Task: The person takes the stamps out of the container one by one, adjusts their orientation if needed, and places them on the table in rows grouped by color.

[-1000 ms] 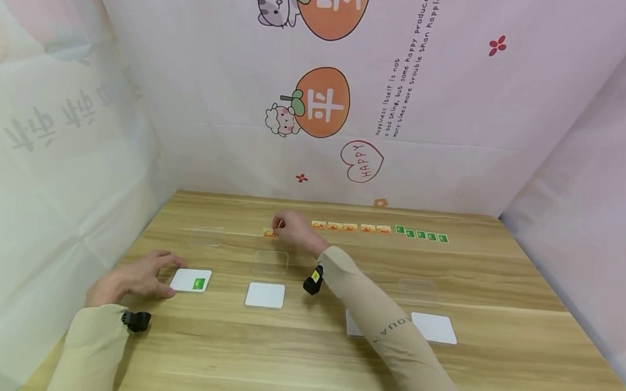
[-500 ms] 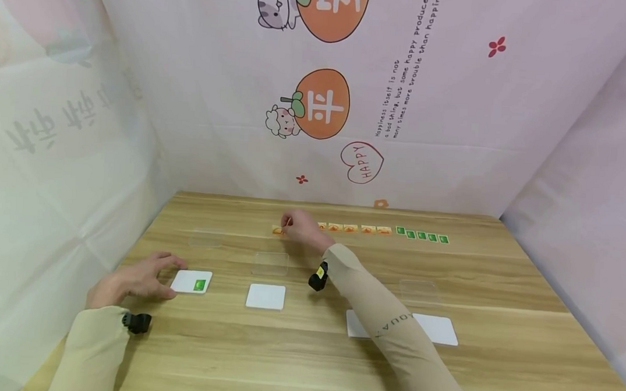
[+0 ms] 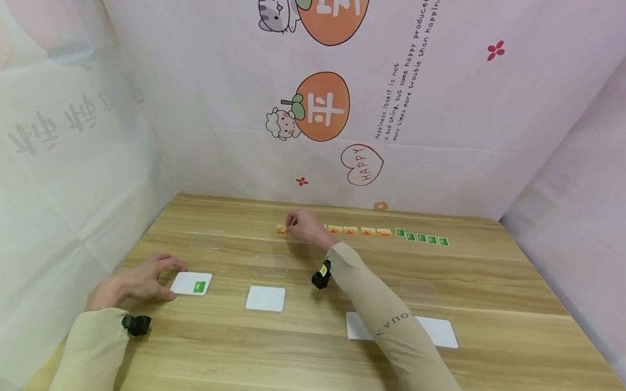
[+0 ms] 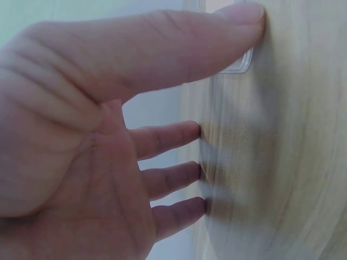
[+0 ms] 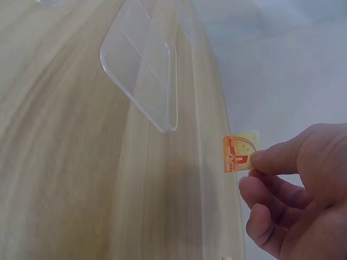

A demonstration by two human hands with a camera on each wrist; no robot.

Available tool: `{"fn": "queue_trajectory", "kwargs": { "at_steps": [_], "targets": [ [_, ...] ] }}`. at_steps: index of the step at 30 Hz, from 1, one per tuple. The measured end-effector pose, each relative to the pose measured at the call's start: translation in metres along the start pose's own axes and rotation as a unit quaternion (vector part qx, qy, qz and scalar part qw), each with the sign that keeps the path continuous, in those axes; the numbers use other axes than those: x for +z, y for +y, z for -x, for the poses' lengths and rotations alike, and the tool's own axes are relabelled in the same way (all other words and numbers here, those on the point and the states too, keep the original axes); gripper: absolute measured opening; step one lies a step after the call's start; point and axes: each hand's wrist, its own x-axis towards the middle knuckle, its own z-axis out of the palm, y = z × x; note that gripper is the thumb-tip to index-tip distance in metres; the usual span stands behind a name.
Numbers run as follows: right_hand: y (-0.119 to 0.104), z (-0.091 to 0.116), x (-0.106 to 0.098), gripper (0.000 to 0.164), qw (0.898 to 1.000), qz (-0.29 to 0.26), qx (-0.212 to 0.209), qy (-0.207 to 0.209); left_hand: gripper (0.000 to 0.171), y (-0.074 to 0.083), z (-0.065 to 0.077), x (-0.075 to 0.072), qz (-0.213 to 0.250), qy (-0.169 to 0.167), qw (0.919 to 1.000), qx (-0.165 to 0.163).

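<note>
My right hand (image 3: 306,225) pinches a small orange printed stamp (image 5: 238,151) between thumb and forefinger, above the far part of the table. In the right wrist view the other fingers curl loosely beneath, apart from the stamp. At the left, my left hand (image 3: 141,280) rests beside a white card (image 3: 183,282) with a green stamp (image 3: 199,287) on its right part. Its thumb and forefinger touch the card's left corners. The left wrist view shows the thumb at the edge of a clear plastic case (image 4: 238,66), with several fingertips on the table; the forefinger is hidden.
A row of orange stamps (image 3: 350,230) and several green stamps (image 3: 422,238) lies along the back. More white cards (image 3: 265,299) lie in front, some partly behind my right sleeve (image 3: 391,315). Clear plastic lids (image 3: 270,266) lie behind the cards. Cloth walls (image 3: 216,127) enclose the table.
My right hand has shifted slightly right with the orange stamp, over the left end of the orange row. The left hand has stayed at the white card.
</note>
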Motion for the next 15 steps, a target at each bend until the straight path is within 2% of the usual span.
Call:
{"fn": "queue_trajectory", "kwargs": {
  "at_steps": [5, 15],
  "targets": [
    [0.0038, 0.0001, -0.0025, 0.004, 1.000, 0.001, 0.011, 0.006, 0.066, -0.0009, -0.0001, -0.0003, 0.001, -0.001, 1.0000, -0.002],
    [0.0089, -0.0001, -0.0044, 0.005, 1.000, -0.007, 0.004, 0.013, 0.067, -0.0021, -0.0002, 0.0004, 0.005, -0.003, 1.0000, -0.005]
  ]
}}
